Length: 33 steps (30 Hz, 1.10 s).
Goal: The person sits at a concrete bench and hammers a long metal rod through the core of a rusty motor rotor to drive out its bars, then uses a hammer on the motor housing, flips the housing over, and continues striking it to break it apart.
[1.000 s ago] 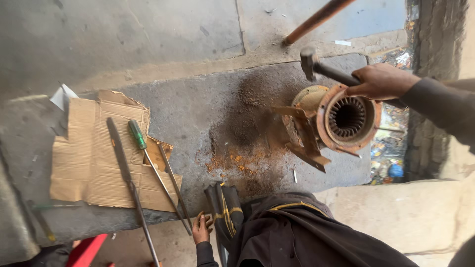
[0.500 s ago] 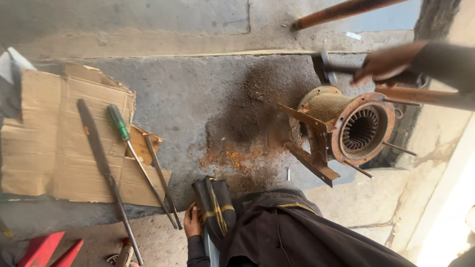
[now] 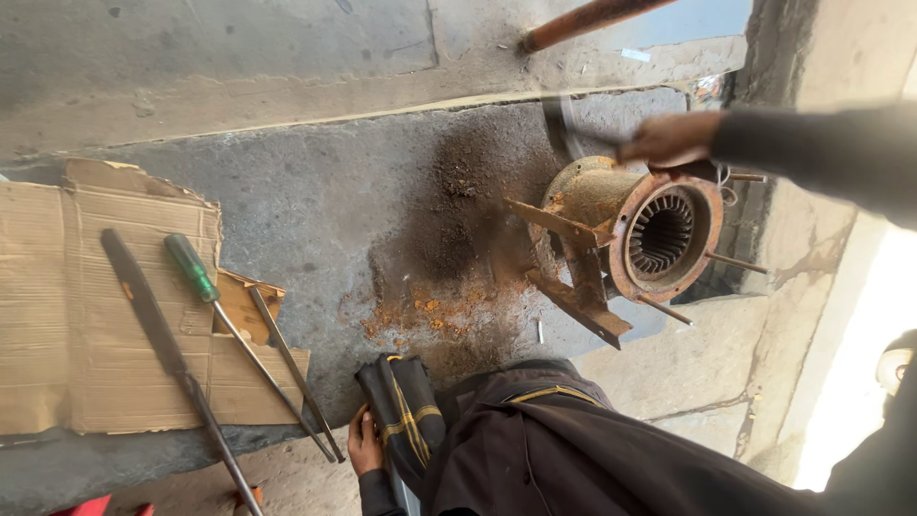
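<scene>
- The right hand (image 3: pixel 671 140) is closed in a fist round the handle of a hammer (image 3: pixel 565 129); the hammer is blurred, its head showing as a dark streak just above the rusty motor housing (image 3: pixel 630 229); the hand itself sits right over the housing's upper rim, and I cannot tell whether it touches the metal.
- The left hand (image 3: pixel 363 441) lies low at the bottom of the view, palm down, fingers loosely extended beside a black shoe with yellow stripes (image 3: pixel 406 416); it pinches nothing; whether it presses on the ground cannot be told.
- The motor housing lies on its side on the concrete floor (image 3: pixel 315 201), at the right of the scene, its open ribbed bore facing right; thin studs stick out from its round face; a rusted angle bracket (image 3: pixel 573 282) juts from its left side.
- A dark stain and orange rust flakes (image 3: pixel 430 311) spread over the floor left of the housing, between it and the shoe.
- Further left a torn sheet of cardboard (image 3: pixel 57 325) lies flat; on it rest a green-handled screwdriver (image 3: pixel 196 272), a long dark flat bar (image 3: pixel 153 325) and a thin metal rod (image 3: pixel 287 358), all slanting the same way, their tips running off the cardboard's edge.
- A brown round bar (image 3: pixel 583 19) crosses the top of the view, well apart from the hands.
</scene>
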Each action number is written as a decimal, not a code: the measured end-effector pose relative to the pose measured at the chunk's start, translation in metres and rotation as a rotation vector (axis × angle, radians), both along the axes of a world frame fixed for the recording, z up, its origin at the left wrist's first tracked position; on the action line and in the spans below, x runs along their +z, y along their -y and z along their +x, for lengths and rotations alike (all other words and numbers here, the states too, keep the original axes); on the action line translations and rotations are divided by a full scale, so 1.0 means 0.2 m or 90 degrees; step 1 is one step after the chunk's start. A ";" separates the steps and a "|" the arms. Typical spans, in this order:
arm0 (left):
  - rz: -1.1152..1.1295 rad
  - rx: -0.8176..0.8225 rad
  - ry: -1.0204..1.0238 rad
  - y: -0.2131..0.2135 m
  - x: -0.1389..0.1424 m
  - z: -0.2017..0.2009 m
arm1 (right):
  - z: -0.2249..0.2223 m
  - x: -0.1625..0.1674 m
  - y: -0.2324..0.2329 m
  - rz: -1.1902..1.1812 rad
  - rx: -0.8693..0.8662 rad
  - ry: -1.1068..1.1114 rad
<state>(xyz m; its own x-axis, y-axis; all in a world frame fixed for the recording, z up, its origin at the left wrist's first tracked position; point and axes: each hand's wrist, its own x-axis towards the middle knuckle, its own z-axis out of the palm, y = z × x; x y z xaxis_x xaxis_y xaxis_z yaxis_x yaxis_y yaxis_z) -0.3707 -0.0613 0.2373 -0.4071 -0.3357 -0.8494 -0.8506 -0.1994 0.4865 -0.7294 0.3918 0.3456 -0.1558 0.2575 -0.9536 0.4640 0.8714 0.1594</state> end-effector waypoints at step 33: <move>0.029 0.070 0.032 0.07 0.19 -0.05 | 0.30 0.44 -0.20 0.012 -0.008 -0.176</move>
<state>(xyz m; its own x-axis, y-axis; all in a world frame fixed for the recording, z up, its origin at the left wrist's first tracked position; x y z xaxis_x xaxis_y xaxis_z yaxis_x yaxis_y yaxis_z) -0.3800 -0.0747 0.2744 -0.3259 -0.3367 -0.8834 -0.8458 -0.3137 0.4316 -0.6700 0.4315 0.4331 -0.4070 0.2788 -0.8698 0.5026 0.8635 0.0417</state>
